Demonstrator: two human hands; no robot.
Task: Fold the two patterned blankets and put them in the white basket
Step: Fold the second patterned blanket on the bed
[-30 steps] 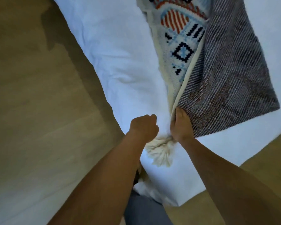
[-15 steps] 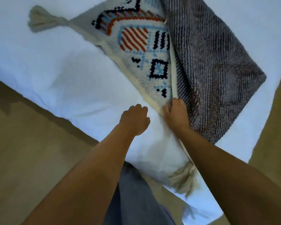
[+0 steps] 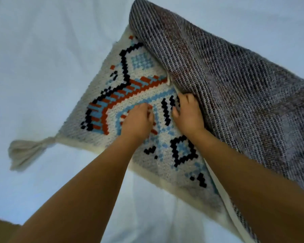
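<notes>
Two hands are placed on the patterned blanket, which is spread on the white sheet with wide bare sheet left of its tassel; the fingers of the left hand are curled on the pattern, though a pinch cannot be told, and the turned-over grey edge is held by the curled fingers of the right hand.

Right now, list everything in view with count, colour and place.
patterned blanket: one, cream with black, orange and blue motifs, spread flat, centre
grey flap: one, grey woven, folded over the blanket's right side; underside or second blanket, cannot tell
tassel: one, cream, at the blanket's left corner
bedsheet: one, white, under everything
floor: one strip, brown, bottom left
left hand: one, fingers curled, on the patterned face
right hand: one, grips the grey flap's edge
</notes>
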